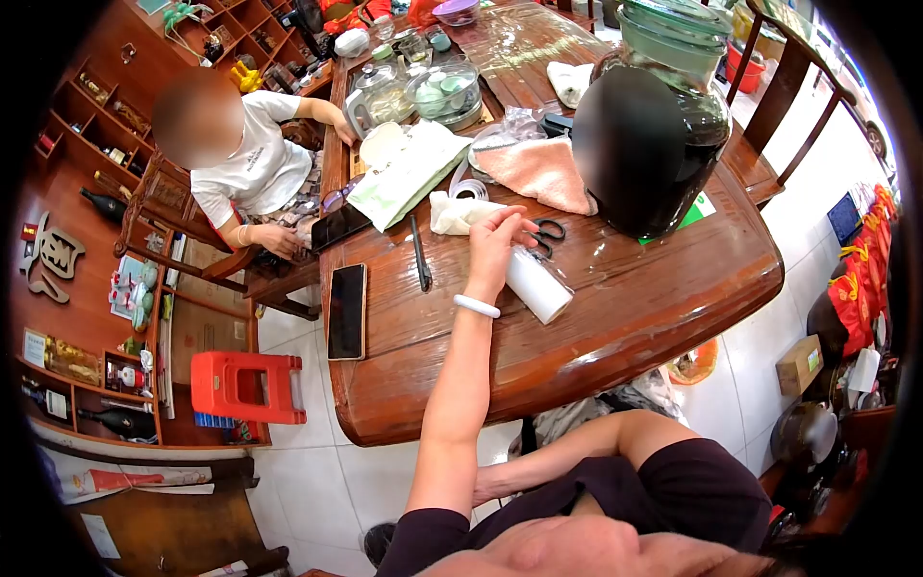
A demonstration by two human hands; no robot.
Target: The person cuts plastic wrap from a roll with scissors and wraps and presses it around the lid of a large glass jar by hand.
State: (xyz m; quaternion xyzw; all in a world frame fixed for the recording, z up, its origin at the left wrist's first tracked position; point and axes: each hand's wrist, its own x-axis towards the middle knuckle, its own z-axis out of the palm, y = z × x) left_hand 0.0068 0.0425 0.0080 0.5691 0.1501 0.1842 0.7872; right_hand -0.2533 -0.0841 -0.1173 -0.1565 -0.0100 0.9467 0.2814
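My left hand (498,240), with a white bracelet (477,306) at the wrist, reaches over the wooden table. Its fingers are loosely bent and apart, with nothing visible in them. Just right of the fingertips lie black-handled scissors (549,236); I cannot tell whether they touch. A white roll (540,288) lies beside the hand, partly covered by it. Behind the hand is a crumpled white cloth (454,213). My right forearm (553,460) bends across my body, its hand hidden behind my left arm.
A large glass jar (707,115) of dark liquid stands right of a pink towel (538,173). Phones (347,313) and a black pen-like object (420,255) lie left. Another person (264,154) sits across the corner. A red stool (245,387) stands on the floor.
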